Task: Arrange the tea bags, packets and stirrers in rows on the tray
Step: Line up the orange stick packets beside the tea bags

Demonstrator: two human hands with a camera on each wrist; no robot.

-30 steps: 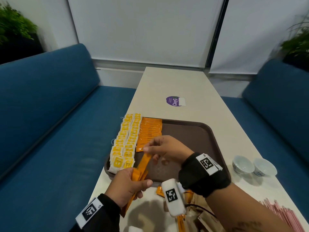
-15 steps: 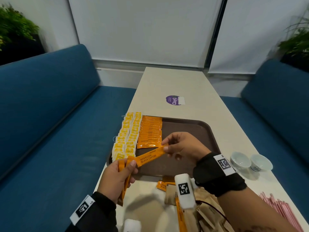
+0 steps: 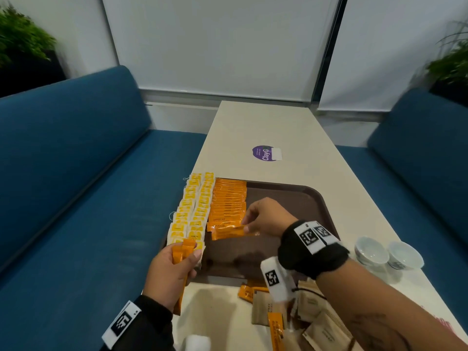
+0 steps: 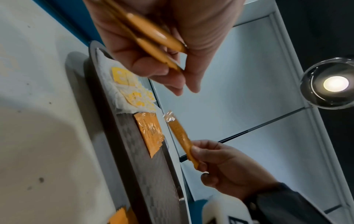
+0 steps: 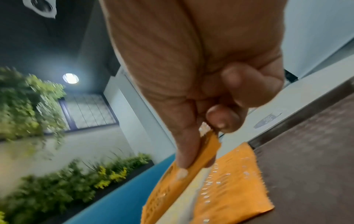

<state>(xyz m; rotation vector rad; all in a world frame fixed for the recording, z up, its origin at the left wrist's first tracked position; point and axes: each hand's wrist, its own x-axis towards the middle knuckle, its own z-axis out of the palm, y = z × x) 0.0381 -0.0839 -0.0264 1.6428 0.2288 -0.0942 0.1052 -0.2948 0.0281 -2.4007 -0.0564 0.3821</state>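
Note:
A brown tray lies on the table, with two rows of yellow tea bags along its left side and a row of orange coffee packets beside them. My right hand pinches one orange packet by its right end, just above the near end of the orange row. My left hand grips a small bunch of orange packets at the tray's near left corner.
Loose orange packets and brown packets lie on the table near the tray's front edge. Two small white cups stand to the tray's right. Pink stirrers show at the far right edge. Blue sofas flank the table.
My right hand drew one orange packet out of the bunch in my left hand and carried it forward to the near end of the orange row. The left hand stayed near the tray's corner.

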